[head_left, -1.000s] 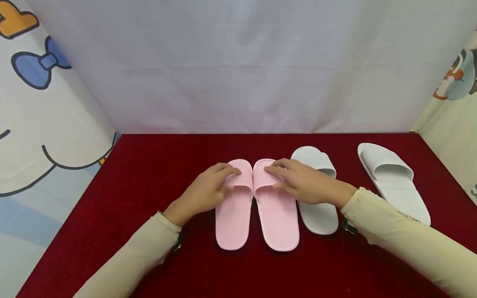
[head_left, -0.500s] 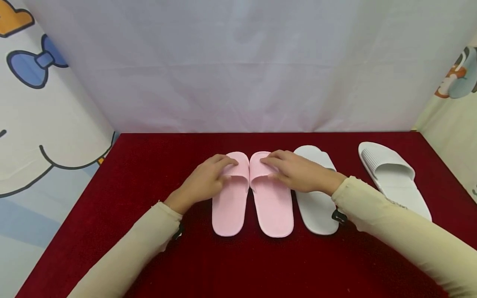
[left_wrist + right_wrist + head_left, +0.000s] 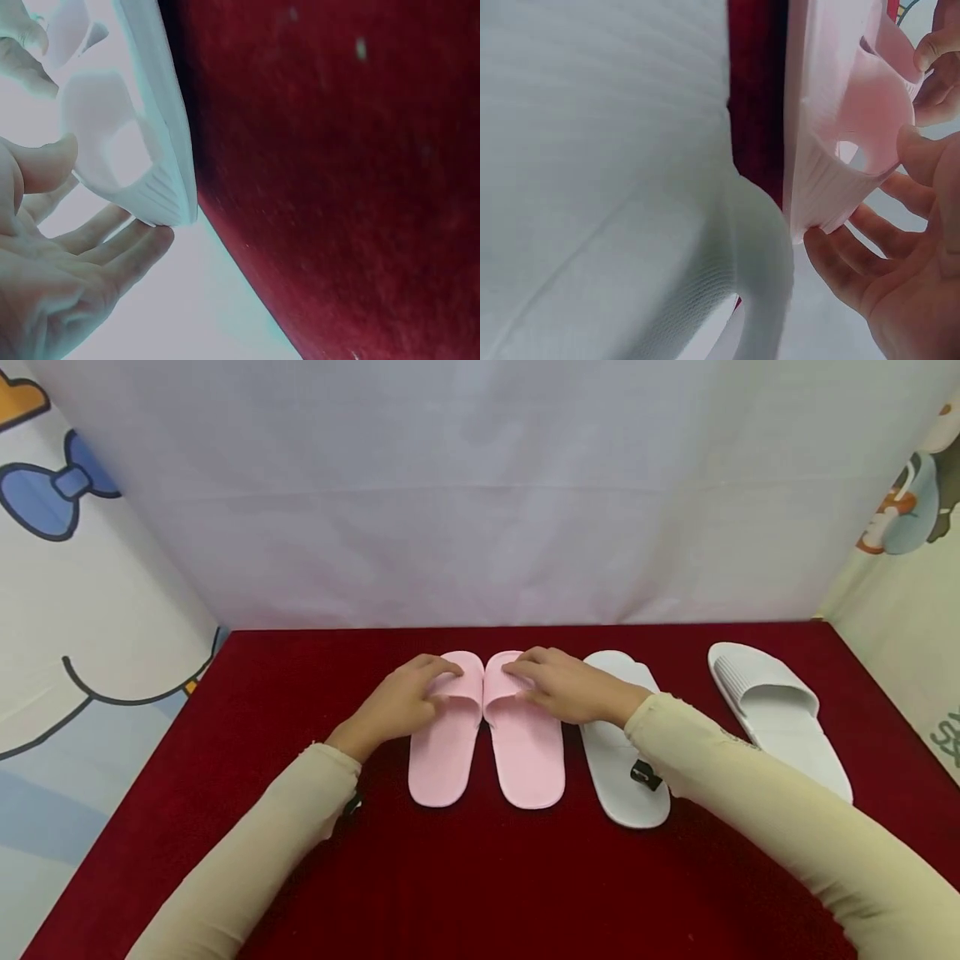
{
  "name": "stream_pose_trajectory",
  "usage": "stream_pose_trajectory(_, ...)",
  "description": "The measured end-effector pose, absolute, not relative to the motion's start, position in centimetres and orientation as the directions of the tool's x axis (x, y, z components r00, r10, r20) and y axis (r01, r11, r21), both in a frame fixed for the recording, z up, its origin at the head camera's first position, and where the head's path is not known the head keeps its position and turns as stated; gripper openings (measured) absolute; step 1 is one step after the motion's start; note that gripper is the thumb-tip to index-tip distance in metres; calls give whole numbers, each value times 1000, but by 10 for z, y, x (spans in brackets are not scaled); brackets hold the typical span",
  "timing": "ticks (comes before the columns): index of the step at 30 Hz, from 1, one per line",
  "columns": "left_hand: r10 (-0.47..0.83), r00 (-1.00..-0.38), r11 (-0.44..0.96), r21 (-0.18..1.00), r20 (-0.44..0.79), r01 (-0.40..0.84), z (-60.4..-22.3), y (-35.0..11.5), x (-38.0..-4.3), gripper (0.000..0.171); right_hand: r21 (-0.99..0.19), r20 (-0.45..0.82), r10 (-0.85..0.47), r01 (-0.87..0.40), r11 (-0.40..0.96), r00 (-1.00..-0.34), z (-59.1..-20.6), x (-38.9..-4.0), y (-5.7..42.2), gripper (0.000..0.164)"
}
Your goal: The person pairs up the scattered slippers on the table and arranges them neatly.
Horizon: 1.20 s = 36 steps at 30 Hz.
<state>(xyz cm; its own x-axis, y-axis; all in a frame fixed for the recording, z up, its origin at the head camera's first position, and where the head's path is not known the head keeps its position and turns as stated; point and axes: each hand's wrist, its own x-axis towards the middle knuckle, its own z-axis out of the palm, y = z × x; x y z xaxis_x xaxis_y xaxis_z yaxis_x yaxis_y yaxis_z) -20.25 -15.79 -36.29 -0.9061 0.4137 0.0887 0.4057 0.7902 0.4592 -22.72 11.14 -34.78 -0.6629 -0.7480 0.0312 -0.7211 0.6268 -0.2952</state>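
Two pink slide slippers lie side by side on the red cloth, toes toward the back wall and touching near their straps. My left hand (image 3: 401, 697) holds the left pink slipper (image 3: 442, 760) at its ribbed strap; in the left wrist view the thumb is at the strap's opening and the fingertips (image 3: 154, 240) touch the toe side. My right hand (image 3: 566, 683) grips the right pink slipper (image 3: 527, 760) in the same way, fingers on the outer side of the strap (image 3: 840, 180). The right hand and wrist partly cover the nearer white slipper (image 3: 626, 777).
A second white slipper (image 3: 780, 718) lies angled at the right, partly behind the right sleeve (image 3: 750, 793). The red cloth (image 3: 480, 893) covers the surface up to a white curtain (image 3: 480, 493). Cartoon-printed sheets (image 3: 97, 593) hang at the sides.
Both hands have slid the pink slippers away from me, toward the back wall and slightly left. Their toes now lie about level with the nearer white slipper's toe. The white slippers stay put.
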Motion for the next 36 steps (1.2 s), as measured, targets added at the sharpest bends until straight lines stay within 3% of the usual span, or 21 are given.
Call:
stream_pose_trajectory(16, 368, -929, 769, 549, 39, 328, -370, -172, -230, 43, -346, -27, -723, -672, 654, -690, -354, -255, 93, 47)
stream_pose_trajectory(27, 325, -945, 735, 623, 26, 269, -371, -173, -230, 37, -400, -109, -701, -615, 680, -704, -358, -259, 91, 50)
stream_pose_trajectory(36, 313, -949, 716, 664, -30, 215, -374, -174, -231, 35, -426, -105, -685, -590, 686, -721, -362, -256, 94, 50)
